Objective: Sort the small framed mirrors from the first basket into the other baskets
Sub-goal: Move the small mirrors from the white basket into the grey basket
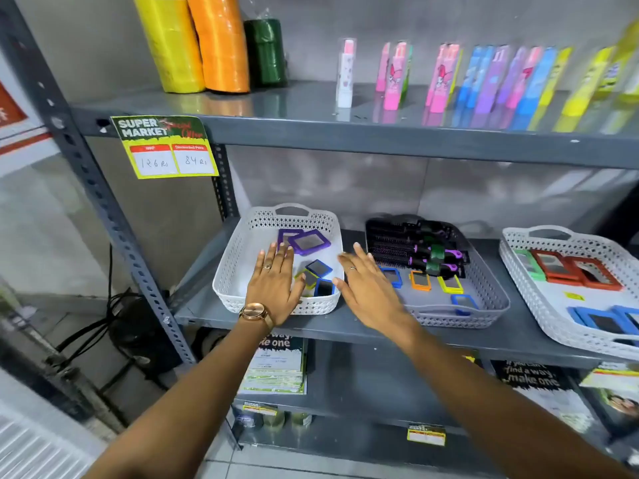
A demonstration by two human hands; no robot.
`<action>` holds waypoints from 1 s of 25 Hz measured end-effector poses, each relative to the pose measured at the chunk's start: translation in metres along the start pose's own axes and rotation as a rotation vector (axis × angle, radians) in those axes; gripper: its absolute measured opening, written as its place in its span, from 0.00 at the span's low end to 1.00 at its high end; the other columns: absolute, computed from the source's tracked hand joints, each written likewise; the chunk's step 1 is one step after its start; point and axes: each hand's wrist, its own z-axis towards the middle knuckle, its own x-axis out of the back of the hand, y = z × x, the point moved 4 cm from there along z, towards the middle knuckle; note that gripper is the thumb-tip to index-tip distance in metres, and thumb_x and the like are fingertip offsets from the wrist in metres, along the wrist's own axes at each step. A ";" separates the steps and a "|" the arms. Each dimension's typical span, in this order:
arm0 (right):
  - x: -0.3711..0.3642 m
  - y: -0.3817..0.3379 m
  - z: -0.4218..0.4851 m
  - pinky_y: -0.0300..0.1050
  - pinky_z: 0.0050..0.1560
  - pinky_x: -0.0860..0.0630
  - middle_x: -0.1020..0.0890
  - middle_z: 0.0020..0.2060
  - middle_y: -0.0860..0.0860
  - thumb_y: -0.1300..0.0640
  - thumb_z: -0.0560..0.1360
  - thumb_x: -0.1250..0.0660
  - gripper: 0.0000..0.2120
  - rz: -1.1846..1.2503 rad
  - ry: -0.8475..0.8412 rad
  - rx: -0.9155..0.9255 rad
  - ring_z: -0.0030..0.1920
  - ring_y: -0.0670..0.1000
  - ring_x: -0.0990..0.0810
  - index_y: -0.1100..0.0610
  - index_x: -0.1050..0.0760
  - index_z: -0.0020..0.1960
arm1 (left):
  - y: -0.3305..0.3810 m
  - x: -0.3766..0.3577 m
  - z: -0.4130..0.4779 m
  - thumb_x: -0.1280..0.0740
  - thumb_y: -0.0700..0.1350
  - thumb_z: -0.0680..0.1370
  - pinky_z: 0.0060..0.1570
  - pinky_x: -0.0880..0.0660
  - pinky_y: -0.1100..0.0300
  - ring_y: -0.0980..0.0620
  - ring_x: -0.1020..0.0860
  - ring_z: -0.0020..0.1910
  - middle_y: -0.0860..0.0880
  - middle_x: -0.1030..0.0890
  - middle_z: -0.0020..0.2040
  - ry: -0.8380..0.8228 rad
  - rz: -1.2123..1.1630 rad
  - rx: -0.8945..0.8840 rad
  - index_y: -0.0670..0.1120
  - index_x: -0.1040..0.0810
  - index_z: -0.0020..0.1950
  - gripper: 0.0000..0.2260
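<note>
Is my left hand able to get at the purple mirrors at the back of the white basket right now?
Probably yes. The left hand hovers open over the white basket, fingertips just short of the purple mirrors, which lie uncovered with nothing between.

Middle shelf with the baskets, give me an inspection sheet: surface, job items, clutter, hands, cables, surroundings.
Surface: grey metal shelf carrying three baskets.
Job's things: white basket holds two purple mirrors and three smaller ones, two blue-framed, one yellow-green; grey basket holds blue, orange and yellow mirrors; right basket holds green, red and blue ones.
Clutter: hairbrushes in the grey basket.
Hands: left hand and right hand open, flat, holding nothing.
Cables: black cables behind the rack's left post.
Surroundings: coloured rolls and packaged items above; price tag; leaflets below.
</note>
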 end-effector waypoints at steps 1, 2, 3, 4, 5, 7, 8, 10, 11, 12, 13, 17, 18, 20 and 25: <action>-0.009 0.002 0.013 0.51 0.78 0.51 0.33 0.73 0.56 0.49 0.81 0.45 0.26 0.018 -0.111 -0.008 0.79 0.55 0.49 0.62 0.38 0.74 | -0.003 -0.004 0.002 0.60 0.59 0.74 0.75 0.57 0.50 0.45 0.50 0.77 0.42 0.43 0.76 -0.020 -0.007 0.038 0.41 0.46 0.75 0.34; -0.013 0.002 0.024 0.51 0.78 0.51 0.32 0.73 0.57 0.49 0.80 0.42 0.26 0.007 -0.232 -0.006 0.79 0.54 0.50 0.62 0.38 0.74 | -0.004 -0.005 0.004 0.61 0.59 0.74 0.75 0.57 0.50 0.46 0.50 0.77 0.42 0.43 0.77 -0.020 -0.014 0.051 0.41 0.46 0.75 0.34; -0.020 0.004 0.037 0.51 0.78 0.50 0.31 0.72 0.57 0.49 0.79 0.38 0.27 -0.016 -0.324 -0.007 0.79 0.55 0.49 0.62 0.36 0.73 | -0.005 -0.007 0.004 0.61 0.59 0.74 0.75 0.57 0.51 0.47 0.51 0.77 0.43 0.42 0.76 -0.016 -0.011 0.053 0.42 0.46 0.75 0.34; -0.022 0.004 0.049 0.51 0.78 0.50 0.29 0.70 0.58 0.48 0.76 0.34 0.29 -0.024 -0.421 -0.013 0.78 0.55 0.49 0.62 0.34 0.71 | -0.005 -0.009 0.004 0.60 0.58 0.74 0.75 0.58 0.51 0.47 0.51 0.77 0.43 0.42 0.76 -0.020 0.002 0.055 0.42 0.46 0.75 0.34; -0.029 0.006 0.059 0.52 0.78 0.49 0.28 0.69 0.59 0.47 0.73 0.31 0.30 -0.040 -0.487 -0.026 0.78 0.56 0.48 0.63 0.32 0.69 | -0.006 -0.011 0.004 0.60 0.57 0.74 0.75 0.58 0.51 0.46 0.52 0.77 0.43 0.42 0.76 -0.018 0.014 0.050 0.42 0.46 0.75 0.33; -0.041 0.009 0.069 0.54 0.77 0.49 0.27 0.68 0.61 0.47 0.70 0.28 0.30 -0.065 -0.568 -0.054 0.77 0.58 0.46 0.63 0.29 0.64 | -0.007 -0.013 0.003 0.58 0.55 0.73 0.74 0.59 0.50 0.45 0.51 0.77 0.43 0.41 0.76 -0.017 0.049 0.054 0.42 0.46 0.75 0.32; -0.046 0.010 0.072 0.54 0.77 0.49 0.27 0.67 0.62 0.47 0.70 0.28 0.28 -0.076 -0.588 -0.064 0.77 0.58 0.46 0.63 0.28 0.62 | -0.007 -0.013 0.003 0.57 0.54 0.73 0.74 0.59 0.50 0.45 0.51 0.77 0.43 0.41 0.76 -0.024 0.059 0.062 0.42 0.46 0.75 0.32; -0.053 0.012 0.076 0.56 0.78 0.53 0.26 0.66 0.62 0.47 0.71 0.30 0.25 -0.112 -0.589 -0.073 0.77 0.59 0.46 0.62 0.27 0.61 | -0.007 -0.016 0.003 0.54 0.51 0.72 0.75 0.59 0.49 0.45 0.52 0.77 0.43 0.41 0.76 -0.041 0.083 0.080 0.42 0.46 0.75 0.31; -0.058 0.013 0.077 0.56 0.78 0.54 0.25 0.66 0.62 0.47 0.71 0.30 0.25 -0.129 -0.581 -0.069 0.77 0.59 0.45 0.61 0.27 0.61 | -0.007 -0.017 0.004 0.53 0.51 0.72 0.75 0.58 0.48 0.45 0.52 0.77 0.43 0.42 0.76 -0.050 0.087 0.083 0.42 0.46 0.75 0.31; -0.061 0.013 0.078 0.56 0.78 0.55 0.24 0.65 0.62 0.47 0.71 0.30 0.24 -0.147 -0.577 -0.061 0.76 0.59 0.44 0.61 0.26 0.61 | -0.006 -0.018 0.005 0.53 0.50 0.72 0.76 0.57 0.47 0.45 0.52 0.77 0.43 0.42 0.76 -0.056 0.084 0.079 0.42 0.46 0.75 0.31; -0.064 0.013 0.079 0.57 0.78 0.55 0.24 0.64 0.61 0.48 0.71 0.30 0.24 -0.160 -0.567 -0.055 0.76 0.59 0.42 0.60 0.26 0.62 | -0.006 -0.016 0.006 0.52 0.49 0.73 0.76 0.57 0.47 0.45 0.53 0.77 0.44 0.42 0.77 -0.067 0.081 0.080 0.42 0.46 0.75 0.30; -0.072 0.011 0.082 0.58 0.78 0.54 0.22 0.61 0.59 0.51 0.72 0.30 0.21 -0.165 -0.535 -0.069 0.71 0.58 0.35 0.58 0.27 0.62 | -0.003 -0.012 0.005 0.51 0.49 0.73 0.75 0.58 0.47 0.46 0.54 0.77 0.45 0.44 0.77 -0.143 0.100 0.096 0.44 0.46 0.75 0.30; -0.073 0.010 0.081 0.58 0.78 0.54 0.21 0.61 0.59 0.51 0.72 0.30 0.22 -0.158 -0.533 -0.079 0.70 0.58 0.34 0.58 0.27 0.62 | -0.003 -0.012 0.005 0.51 0.49 0.74 0.75 0.59 0.47 0.46 0.54 0.77 0.44 0.45 0.77 -0.176 0.113 0.101 0.44 0.47 0.75 0.29; -0.075 0.010 0.081 0.58 0.78 0.53 0.22 0.61 0.59 0.51 0.71 0.30 0.22 -0.145 -0.531 -0.103 0.70 0.58 0.33 0.59 0.26 0.62 | -0.001 -0.014 0.008 0.49 0.48 0.76 0.75 0.60 0.47 0.47 0.56 0.77 0.45 0.47 0.78 -0.259 0.135 0.108 0.44 0.48 0.76 0.28; -0.070 0.012 0.082 0.53 0.77 0.47 0.20 0.57 0.59 0.51 0.66 0.27 0.21 -0.024 -0.477 -0.171 0.66 0.57 0.30 0.58 0.23 0.57 | 0.011 -0.018 0.012 0.50 0.49 0.78 0.75 0.57 0.47 0.47 0.54 0.77 0.45 0.43 0.77 -0.281 0.100 0.094 0.44 0.46 0.75 0.25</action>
